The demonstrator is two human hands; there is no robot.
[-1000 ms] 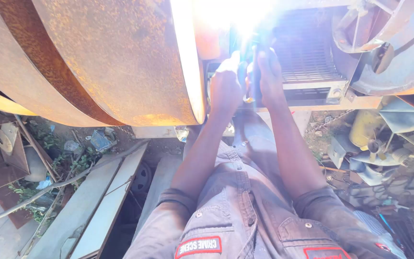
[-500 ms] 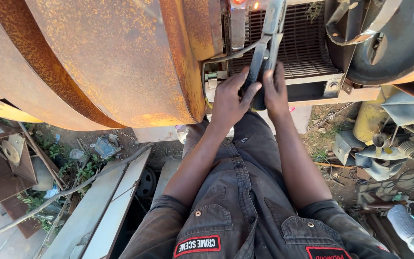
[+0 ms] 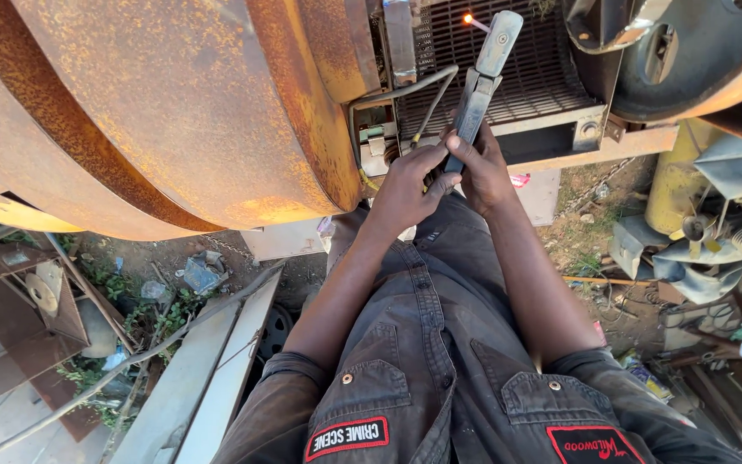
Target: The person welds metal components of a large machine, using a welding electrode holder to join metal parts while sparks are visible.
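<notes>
Both my hands grip a grey metal welding electrode holder (image 3: 483, 82) that points up and away from me. My left hand (image 3: 405, 185) wraps the handle from the left and my right hand (image 3: 484, 167) clasps it from the right. A short rod at the holder's jaw ends in a glowing orange tip (image 3: 469, 18) close to a metal grille (image 3: 526, 60). A thin bent metal tube (image 3: 392, 96) runs just left of the holder. My dark grey work shirt fills the lower middle of the view.
A big rusty curved drum (image 3: 156, 112) fills the upper left. A rusted steel frame (image 3: 586, 137) lies under the grille. Scrap, weeds and pale boards (image 3: 191, 378) lie on the ground left; a yellow cylinder (image 3: 676, 185) and a fan part (image 3: 697, 232) at right.
The bright welding glare from a second ago is gone; only a small glowing tip remains. The holder and both hands have shifted slightly right and away from the grille.
</notes>
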